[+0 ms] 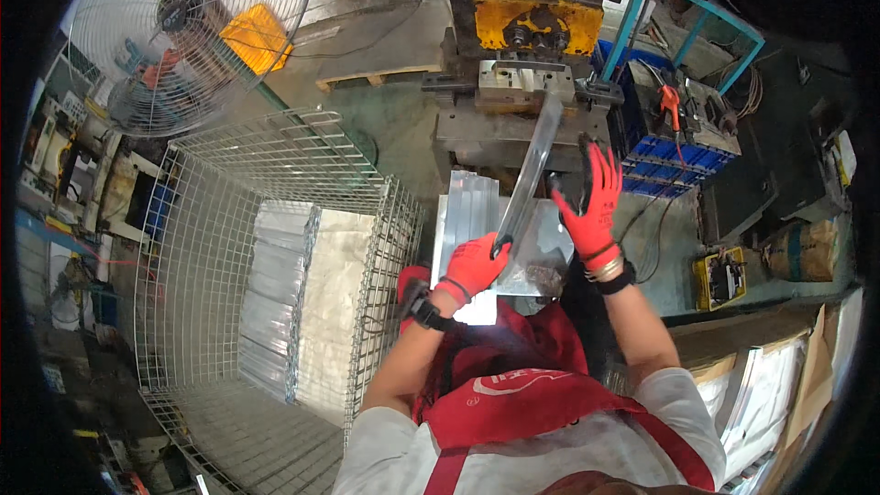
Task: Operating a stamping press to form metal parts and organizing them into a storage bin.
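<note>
My left hand (474,263), in a red glove with black fingertips, is closed on the near end of a long metal strip (530,170). The strip slants away from me, its far end in front of the metal die block (522,82) of a press. Whether it touches the block I cannot tell. To the right of the strip, my right hand (596,197) in a matching glove is raised with fingers apart, holding nothing. A stack of similar metal strips (472,197) lies on the metal work surface (541,280) beside my left hand.
At the left stands a wire cage (266,142) holding stacked strips (275,293). Behind it is a large fan (183,5). Blue crates (655,165) with tools stand right of the press (541,23). A yellow bin (720,280) and cardboard boxes (807,376) are further right.
</note>
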The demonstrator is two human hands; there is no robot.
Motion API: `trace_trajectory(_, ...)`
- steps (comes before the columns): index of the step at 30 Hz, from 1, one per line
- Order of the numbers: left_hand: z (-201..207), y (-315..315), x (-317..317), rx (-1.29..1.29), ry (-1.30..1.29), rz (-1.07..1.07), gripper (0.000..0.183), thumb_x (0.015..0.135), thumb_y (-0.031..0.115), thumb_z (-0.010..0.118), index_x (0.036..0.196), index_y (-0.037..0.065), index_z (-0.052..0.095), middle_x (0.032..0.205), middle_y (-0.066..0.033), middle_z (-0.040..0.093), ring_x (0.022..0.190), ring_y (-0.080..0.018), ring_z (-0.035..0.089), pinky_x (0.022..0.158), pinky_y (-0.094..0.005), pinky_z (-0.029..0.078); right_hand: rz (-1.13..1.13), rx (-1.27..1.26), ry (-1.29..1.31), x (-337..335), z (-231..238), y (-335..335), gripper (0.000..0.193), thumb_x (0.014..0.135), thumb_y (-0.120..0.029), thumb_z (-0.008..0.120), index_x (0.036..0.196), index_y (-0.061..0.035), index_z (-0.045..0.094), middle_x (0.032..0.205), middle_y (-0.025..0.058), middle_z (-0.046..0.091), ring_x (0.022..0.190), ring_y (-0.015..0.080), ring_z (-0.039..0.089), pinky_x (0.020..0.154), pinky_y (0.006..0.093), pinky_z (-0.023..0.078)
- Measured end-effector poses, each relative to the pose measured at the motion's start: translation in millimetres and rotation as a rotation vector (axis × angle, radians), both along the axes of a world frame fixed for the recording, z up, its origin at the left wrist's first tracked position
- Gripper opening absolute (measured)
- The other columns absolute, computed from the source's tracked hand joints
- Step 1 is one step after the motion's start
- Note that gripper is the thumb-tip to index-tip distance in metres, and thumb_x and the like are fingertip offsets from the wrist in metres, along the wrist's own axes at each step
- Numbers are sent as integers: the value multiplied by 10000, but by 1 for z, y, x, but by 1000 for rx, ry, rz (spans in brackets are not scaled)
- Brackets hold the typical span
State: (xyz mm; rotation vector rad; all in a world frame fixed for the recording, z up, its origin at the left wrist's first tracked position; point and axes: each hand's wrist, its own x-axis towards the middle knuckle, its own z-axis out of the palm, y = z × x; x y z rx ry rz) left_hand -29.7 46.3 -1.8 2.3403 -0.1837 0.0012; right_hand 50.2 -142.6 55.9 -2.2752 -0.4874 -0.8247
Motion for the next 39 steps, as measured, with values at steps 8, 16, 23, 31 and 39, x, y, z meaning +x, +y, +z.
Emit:
trace_trajectory(8,47,24,-25,534,-203,-348,203,768,326,508,858,146,479,707,-56,525,631,-239,550,529,-359,393,519,-1083,370,-29,27,-2,628,583,-439,655,1110,-155,468,905,47,544,918,227,510,975,438,234)
trace_trajectory(16,51,34,-24,405,-144,-328,337,753,277,549,1056,136,502,838,-84,576,695,-228,573,600,-324,431,645,-1078,168,-30,0,-5,290,672,-372,600,824,-133,541,675,60,558,691,210,561,703,349,379)
trace_trajectory(23,10,39,-17,-1055,-26,189,480,848,127,495,1277,70,288,1103,-91,484,921,-112,514,718,-223,444,453,85,655,-3,-1,-12,273,710,-181,618,886,13,540,746,142,586,726,261,586,627,336,441)
trace_trajectory(31,-13,-32,-35,-1048,417,-357,365,884,216,420,1194,23,417,963,-103,549,782,-137,573,658,-267,464,431,974,761,77,-62,5,147,767,-205,600,703,-75,576,613,-78,462,523,23,368,466,188,292)
trace_trajectory(39,37,-42,10,-1303,814,-59,471,860,456,357,1043,51,514,664,-116,598,507,-182,585,381,-214,400,532,1077,901,105,-40,12,169,770,-166,567,861,-30,611,767,-31,563,667,61,497,607,213,397)
